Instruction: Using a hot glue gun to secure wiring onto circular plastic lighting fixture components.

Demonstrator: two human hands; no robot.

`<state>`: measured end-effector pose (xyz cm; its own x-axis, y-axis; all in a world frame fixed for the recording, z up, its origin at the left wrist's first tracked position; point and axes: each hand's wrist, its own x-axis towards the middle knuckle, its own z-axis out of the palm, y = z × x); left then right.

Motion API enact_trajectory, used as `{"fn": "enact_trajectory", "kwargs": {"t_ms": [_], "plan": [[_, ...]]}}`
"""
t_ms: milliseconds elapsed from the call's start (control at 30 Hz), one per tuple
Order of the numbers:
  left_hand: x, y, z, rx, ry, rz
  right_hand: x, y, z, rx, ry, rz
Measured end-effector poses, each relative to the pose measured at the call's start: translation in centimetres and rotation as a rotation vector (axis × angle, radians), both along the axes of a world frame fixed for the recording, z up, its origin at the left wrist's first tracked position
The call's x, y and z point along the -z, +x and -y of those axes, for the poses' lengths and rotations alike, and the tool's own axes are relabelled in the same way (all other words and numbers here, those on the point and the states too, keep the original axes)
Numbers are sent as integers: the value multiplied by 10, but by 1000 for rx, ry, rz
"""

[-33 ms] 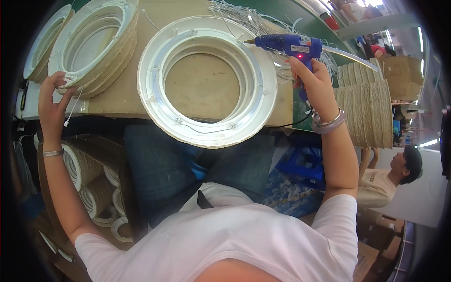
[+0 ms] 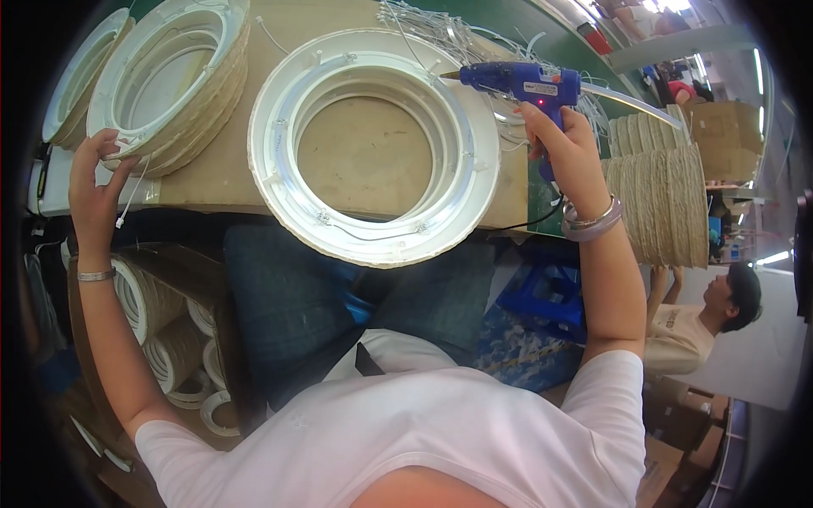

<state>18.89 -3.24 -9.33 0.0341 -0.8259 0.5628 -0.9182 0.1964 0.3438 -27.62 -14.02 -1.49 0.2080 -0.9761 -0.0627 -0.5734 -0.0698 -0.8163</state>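
My right hand [image 2: 569, 144] is wrapped round the grip of a blue hot glue gun [image 2: 517, 80], whose small red light is lit. Its nozzle points left, over the upper right rim of a large white ring [image 2: 271, 199] with a woven beige outer side. Clear strip and thin wires run round the inside of this ring, with small clips along it. At the left, my left hand [image 2: 97, 173] pinches the near edge of a similar ring [image 2: 161, 140], which is tilted. A thin white wire with a small plug [image 2: 127, 203] hangs beside my left fingers.
Another ring [image 2: 72, 93] leans at the far left. Loose wires and clear strips [image 2: 449, 34] lie at the back. Woven drums [image 2: 660, 195] are stacked at the right. Below the table are a box of rings [image 2: 169, 339] and a blue plastic stool [image 2: 546, 296]. A person [image 2: 703, 326] is at the right.
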Motion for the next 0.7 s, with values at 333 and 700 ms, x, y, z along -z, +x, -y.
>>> {"fn": "enact_trajectory", "kwargs": {"t_ms": [333,700], "plan": [[-5,-2,-2,-19,-23,11,0,2,0,-54,-88,-161],[-14,-15,-2,-14,-70,131,3,-11,-6,7,25,212]]}}
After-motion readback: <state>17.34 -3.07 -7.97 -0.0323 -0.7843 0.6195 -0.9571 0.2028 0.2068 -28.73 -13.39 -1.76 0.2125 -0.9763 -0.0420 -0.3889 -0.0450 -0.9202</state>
